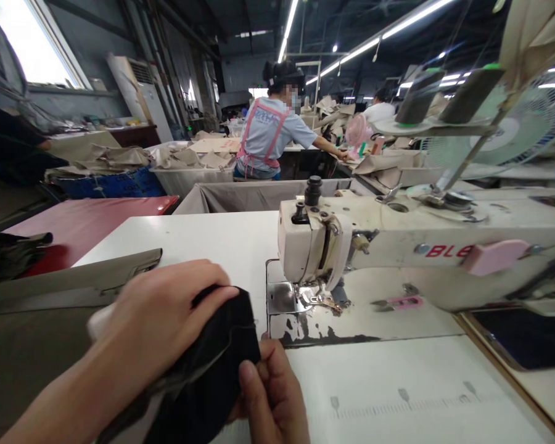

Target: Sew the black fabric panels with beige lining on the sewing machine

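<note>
Between my two hands is a piece of black fabric (pixel 213 376), with a seam line running across it. My left hand (pixel 166 302) grips its upper edge, thumb on top and fingers behind. Lower down, my right hand (pixel 272 388) pinches the right edge between thumb and fingers. Just beyond the cloth stands a white sewing machine (pixel 314 240), its presser foot (pixel 305 299) above the metal needle plate (pixel 282 298). Neither hand touches the machine. Olive-grey fabric (pixel 28 345) lies on the table to the left of my left arm.
Pink-handled thread snips (pixel 400 303) lie on the machine bed. A dark phone (pixel 527 336) rests at the right. Thread cones (pixel 474 92) stand above the machine. Behind the white table (pixel 203 237) is a grey cloth-lined bin (pixel 250 196); a co-worker (pixel 268 129) sits beyond it.
</note>
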`<state>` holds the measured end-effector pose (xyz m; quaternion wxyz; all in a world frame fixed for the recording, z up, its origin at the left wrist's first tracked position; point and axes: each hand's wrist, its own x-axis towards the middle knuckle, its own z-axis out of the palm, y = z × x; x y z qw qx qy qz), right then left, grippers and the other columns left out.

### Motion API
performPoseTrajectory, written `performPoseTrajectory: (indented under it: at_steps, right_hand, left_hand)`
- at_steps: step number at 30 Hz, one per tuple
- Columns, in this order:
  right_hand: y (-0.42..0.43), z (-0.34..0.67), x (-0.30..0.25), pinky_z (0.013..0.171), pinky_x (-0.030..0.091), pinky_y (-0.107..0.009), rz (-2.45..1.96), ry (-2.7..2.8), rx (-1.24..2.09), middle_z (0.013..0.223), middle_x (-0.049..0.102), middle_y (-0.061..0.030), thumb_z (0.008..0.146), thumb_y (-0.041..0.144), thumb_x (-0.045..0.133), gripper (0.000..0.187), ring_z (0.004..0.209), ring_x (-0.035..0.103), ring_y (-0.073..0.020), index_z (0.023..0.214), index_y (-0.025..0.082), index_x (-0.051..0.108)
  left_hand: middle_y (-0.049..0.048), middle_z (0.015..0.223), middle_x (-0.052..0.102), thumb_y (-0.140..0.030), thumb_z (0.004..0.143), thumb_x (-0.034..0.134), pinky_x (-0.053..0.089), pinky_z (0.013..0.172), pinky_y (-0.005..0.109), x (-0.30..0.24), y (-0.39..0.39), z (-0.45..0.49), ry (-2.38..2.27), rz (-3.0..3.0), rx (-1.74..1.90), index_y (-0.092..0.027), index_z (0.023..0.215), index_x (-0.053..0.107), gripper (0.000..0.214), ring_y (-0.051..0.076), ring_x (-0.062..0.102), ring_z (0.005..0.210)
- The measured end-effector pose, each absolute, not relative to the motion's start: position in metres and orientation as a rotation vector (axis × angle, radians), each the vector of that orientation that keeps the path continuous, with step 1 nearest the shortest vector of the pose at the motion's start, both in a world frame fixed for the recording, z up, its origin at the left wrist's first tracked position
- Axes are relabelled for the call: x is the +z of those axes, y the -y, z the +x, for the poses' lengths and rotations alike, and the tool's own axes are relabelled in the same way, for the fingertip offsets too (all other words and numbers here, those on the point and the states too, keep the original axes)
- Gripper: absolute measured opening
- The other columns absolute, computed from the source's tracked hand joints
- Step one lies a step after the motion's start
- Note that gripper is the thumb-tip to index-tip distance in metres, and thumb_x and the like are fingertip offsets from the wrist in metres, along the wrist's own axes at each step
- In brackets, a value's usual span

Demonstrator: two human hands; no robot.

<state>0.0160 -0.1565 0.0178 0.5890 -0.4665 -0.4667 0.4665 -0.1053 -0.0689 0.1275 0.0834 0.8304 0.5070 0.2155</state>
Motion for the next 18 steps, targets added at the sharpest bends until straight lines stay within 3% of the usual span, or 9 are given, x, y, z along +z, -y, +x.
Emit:
performPoseTrajectory:
  at_steps: [2, 4, 5, 7, 9, 14, 18]
  right_hand:
    - [0.162, 0.028, 0.004, 0.039, 0.046, -0.023, -1.127, 1.057, 1.299, 0.053, 0.057, 0.0041, 0.097, 0.047, 0.028, 0.031, 0.038, 0.055, -0.0140, 0.097, 0.022, 0.046]
    - [0.162, 0.056, -0.002, 0.045, 0.051, -0.026, -1.296, 1.277, 1.162, 0.056, 0.060, 0.0014, 0.097, 0.036, 0.034, 0.021, 0.044, 0.059, -0.0163, 0.098, 0.021, 0.049]
    - [0.160, 0.074, -0.002, 0.060, 0.056, -0.033, -1.372, 1.461, 0.883, 0.072, 0.066, -0.0047, 0.091, 0.029, 0.047, 0.014, 0.065, 0.066, -0.0206, 0.100, 0.020, 0.052]
    - [0.151, 0.107, 0.002, 0.088, 0.050, -0.046, -1.405, 1.798, 0.452, 0.112, 0.063, -0.0148, 0.085, 0.016, 0.051, 0.032, 0.103, 0.060, -0.0286, 0.117, 0.017, 0.054]
    - [0.141, 0.130, 0.010, 0.096, 0.046, -0.045, -1.330, 2.119, 0.343, 0.118, 0.061, -0.0138, 0.083, 0.010, 0.051, 0.035, 0.111, 0.055, -0.0284, 0.117, 0.015, 0.058]
    - [0.123, 0.149, 0.022, 0.103, 0.042, -0.037, -1.238, 2.426, 0.469, 0.120, 0.061, -0.0119, 0.086, 0.013, 0.050, 0.038, 0.114, 0.052, -0.0245, 0.123, 0.010, 0.057]
    - [0.121, 0.154, 0.025, 0.110, 0.033, -0.034, -1.279, 2.402, 0.552, 0.130, 0.054, -0.0119, 0.082, 0.019, 0.053, 0.045, 0.123, 0.044, -0.0245, 0.126, 0.008, 0.055]
  left_hand:
    - [-0.0029, 0.071, 0.068, -0.033, 0.078, 0.063, 0.041, 0.064, 0.022, 0.110, 0.034, -0.080, -1.241, 2.460, 0.280, -0.023, 0.070, 0.068, 0.013, 0.015, 0.060, 0.070]
    - [-0.0043, 0.068, 0.068, -0.030, 0.072, 0.070, 0.041, 0.062, 0.020, 0.079, 0.012, -0.052, -1.143, 2.437, 0.181, -0.022, 0.068, 0.068, 0.009, 0.013, 0.060, 0.067]
    - [-0.0042, 0.067, 0.068, -0.030, 0.071, 0.071, 0.040, 0.060, 0.020, 0.062, 0.006, -0.041, -1.128, 2.426, 0.164, -0.021, 0.068, 0.068, 0.009, 0.013, 0.060, 0.066]
    - [-0.0036, 0.065, 0.067, -0.031, 0.072, 0.069, 0.040, 0.058, 0.020, 0.036, 0.000, -0.026, -1.139, 2.414, 0.178, -0.020, 0.069, 0.068, 0.011, 0.013, 0.060, 0.064]
    - [-0.0023, 0.065, 0.067, -0.030, 0.073, 0.066, 0.041, 0.058, 0.021, 0.023, 0.000, -0.021, -1.171, 2.403, 0.209, -0.019, 0.070, 0.067, 0.012, 0.013, 0.061, 0.063]
    - [0.0004, 0.067, 0.069, -0.021, 0.071, 0.058, 0.045, 0.062, 0.023, 0.024, -0.003, -0.019, -1.216, 2.414, 0.286, -0.018, 0.072, 0.068, 0.010, 0.016, 0.064, 0.065]
    - [0.0067, 0.086, 0.071, -0.023, 0.073, 0.056, 0.049, 0.073, 0.030, 0.018, -0.015, -0.011, -1.243, 2.442, 0.362, -0.017, 0.082, 0.070, 0.018, 0.023, 0.066, 0.080]
